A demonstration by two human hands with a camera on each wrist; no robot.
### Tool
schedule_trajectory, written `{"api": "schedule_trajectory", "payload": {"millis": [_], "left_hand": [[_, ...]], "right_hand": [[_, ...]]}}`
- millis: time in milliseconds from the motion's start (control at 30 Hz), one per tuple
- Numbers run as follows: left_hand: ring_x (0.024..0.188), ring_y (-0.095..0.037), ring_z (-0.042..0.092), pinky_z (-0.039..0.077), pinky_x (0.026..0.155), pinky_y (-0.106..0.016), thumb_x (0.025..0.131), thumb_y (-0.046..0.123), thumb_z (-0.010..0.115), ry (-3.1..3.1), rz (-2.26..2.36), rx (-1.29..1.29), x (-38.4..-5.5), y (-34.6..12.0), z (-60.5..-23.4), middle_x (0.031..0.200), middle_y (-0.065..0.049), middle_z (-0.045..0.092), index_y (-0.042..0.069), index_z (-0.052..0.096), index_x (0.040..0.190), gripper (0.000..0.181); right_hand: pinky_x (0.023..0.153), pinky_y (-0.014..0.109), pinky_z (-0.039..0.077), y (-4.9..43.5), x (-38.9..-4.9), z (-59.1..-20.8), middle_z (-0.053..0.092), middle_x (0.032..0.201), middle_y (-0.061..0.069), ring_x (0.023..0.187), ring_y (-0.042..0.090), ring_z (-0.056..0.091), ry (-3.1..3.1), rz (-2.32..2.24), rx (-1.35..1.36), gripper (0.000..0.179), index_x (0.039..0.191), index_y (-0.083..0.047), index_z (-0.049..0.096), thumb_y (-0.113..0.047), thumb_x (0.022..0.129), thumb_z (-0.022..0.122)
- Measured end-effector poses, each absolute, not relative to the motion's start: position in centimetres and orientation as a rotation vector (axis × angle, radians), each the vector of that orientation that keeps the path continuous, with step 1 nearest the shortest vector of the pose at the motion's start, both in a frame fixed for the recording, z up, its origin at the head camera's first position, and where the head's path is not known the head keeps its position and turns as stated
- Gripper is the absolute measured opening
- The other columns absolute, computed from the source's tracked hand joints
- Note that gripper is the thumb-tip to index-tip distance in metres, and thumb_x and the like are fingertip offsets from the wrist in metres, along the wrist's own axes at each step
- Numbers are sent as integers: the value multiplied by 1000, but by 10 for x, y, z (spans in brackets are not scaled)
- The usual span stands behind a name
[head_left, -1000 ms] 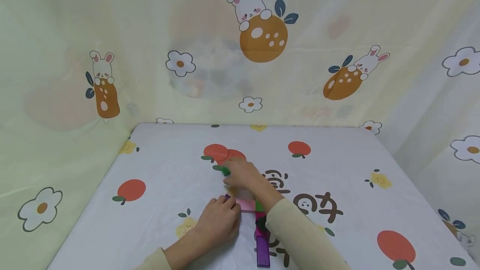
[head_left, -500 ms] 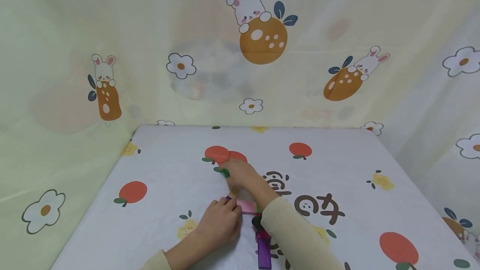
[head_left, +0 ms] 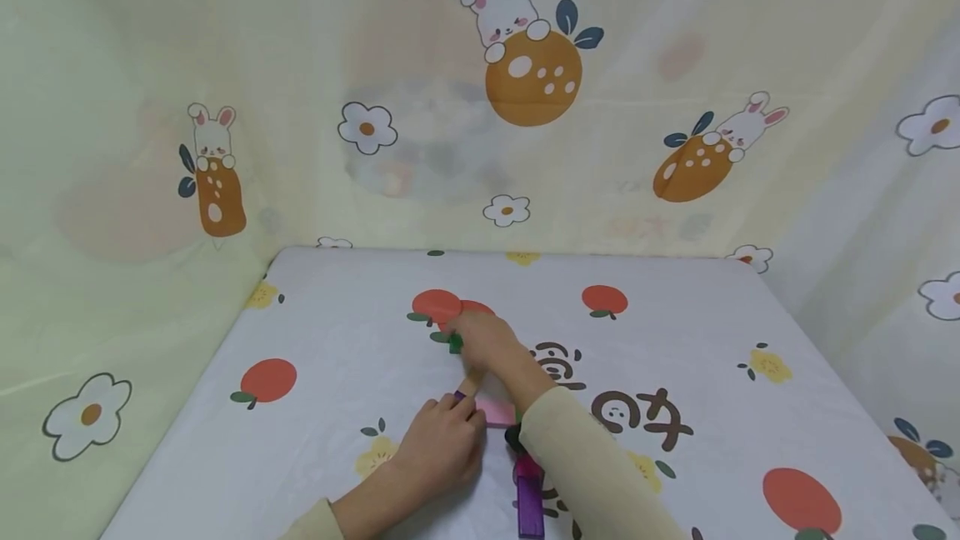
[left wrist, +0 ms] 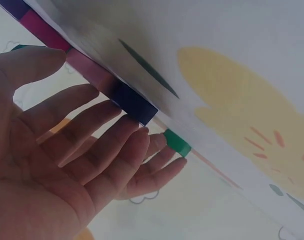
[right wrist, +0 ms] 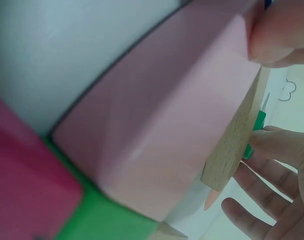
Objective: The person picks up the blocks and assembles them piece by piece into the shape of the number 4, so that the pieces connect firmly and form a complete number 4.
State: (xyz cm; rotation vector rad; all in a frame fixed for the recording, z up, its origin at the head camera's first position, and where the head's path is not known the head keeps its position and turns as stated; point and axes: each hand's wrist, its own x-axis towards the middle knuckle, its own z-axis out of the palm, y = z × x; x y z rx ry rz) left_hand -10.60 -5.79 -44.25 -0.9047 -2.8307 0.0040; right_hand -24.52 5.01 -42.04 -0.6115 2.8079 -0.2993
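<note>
My left hand [head_left: 446,440] reaches over a row of coloured toy blocks on the table, its fairly straight fingers touching a dark blue block [left wrist: 136,104]. Beside that block lies a pink block [right wrist: 157,150], with a fingertip of this hand at its end in the right wrist view. My right hand [head_left: 486,344] is farther out, pinching a small green block [left wrist: 178,143] between thumb and fingers. A plain wooden block [right wrist: 233,145] runs from near the left fingertips toward the green one. In the head view, the right hand partly covers the wooden and green blocks.
The row turns toward me through another green block [right wrist: 106,215], a magenta block [head_left: 527,467] and a purple block [head_left: 530,507]. My right sleeve [head_left: 585,457] partly overlaps it. A printed cloth [head_left: 345,315] covers the table, with a patterned curtain [head_left: 420,173] behind.
The small green block in the right hand has turned from slanted to straighter. More of the wooden block shows between the hands. The left hand stays nearly in place.
</note>
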Motion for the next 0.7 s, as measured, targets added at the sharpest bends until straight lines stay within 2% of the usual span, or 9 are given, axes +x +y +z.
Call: {"api": "schedule_trajectory", "payload": {"millis": [267,467,700], "left_hand": [[88,-18,61,53,72,-31,92,34,73,-2868,-10,-903,-107,-57,-439,99,0,69,15,76,106,23],[90,-18,62,54,74,-32,93,35,72,-2897,-6,-893,-107,-56,-437,100,0,69,15,76,107,24],[90,-18,62,54,74,-32,93,35,73,-2939,-22,-889,-104,-56,-437,101,0,70,16,76,109,25]], "right_hand": [[97,38,53,53,-245,-416,69,130,-1,107,18,59,2844,-304,-621,42,133,-21,69,-5,94,68],[93,37,55,56,-246,-418,69,129,0,105,18,59,2894,-288,-599,42,137,-19,66,-10,95,68],[80,35,53,60,-244,-420,72,119,0,95,20,59,2906,-316,-519,48,141,-19,64,-10,94,69]]}}
